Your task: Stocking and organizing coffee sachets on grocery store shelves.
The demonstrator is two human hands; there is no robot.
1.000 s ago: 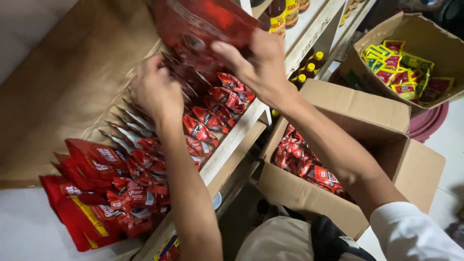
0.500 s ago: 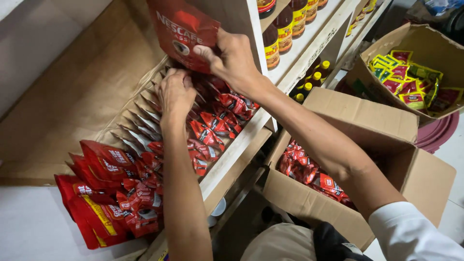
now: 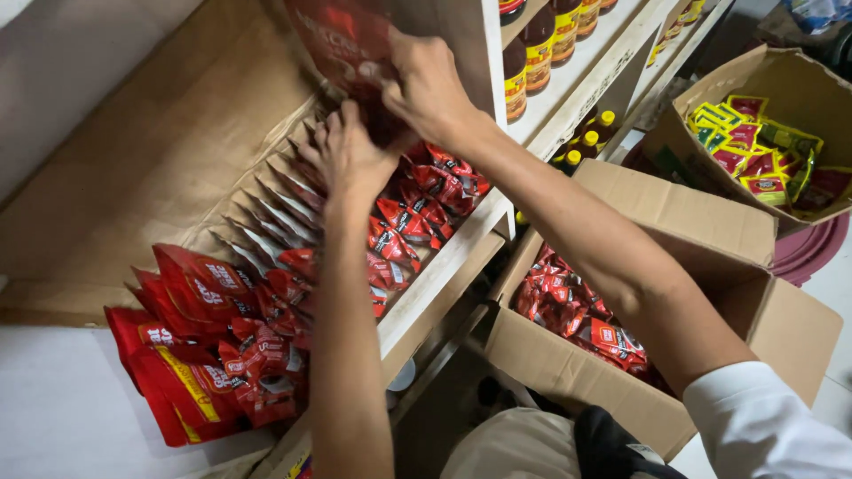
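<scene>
While the wooden shelf (image 3: 444,266) already carries a long row of red sachet strips (image 3: 417,217), standing on edge from its near end up to the hands, the open cardboard box (image 3: 710,231) on the floor beside it is still well stocked with more of the same red packets (image 3: 586,324), so I judge the stocking partly done, with a good share left to move across. A second box (image 3: 803,80) farther off holds yellow, green and red packets (image 3: 750,146), and dark bottles (image 3: 537,53) stand on the neighbouring shelf. At the near end, larger red pouches (image 3: 191,372) lean in a stack. The red pouch (image 3: 342,44) being placed sits at the far end of the row, upright against the shelf's back, its top cut off by the frame. The right hand (image 3: 430,84) is closed on its lower edge, fingers curled over the front; the left hand (image 3: 351,155) lies just below, fingers spread and pressing on the tops of the silver-edged strips, holding nothing that I can see. Against half a second ago, the pouch has come lower and closer to the row, the two hands have drawn together until they nearly touch, and the view has shifted towards the shelf.
</scene>
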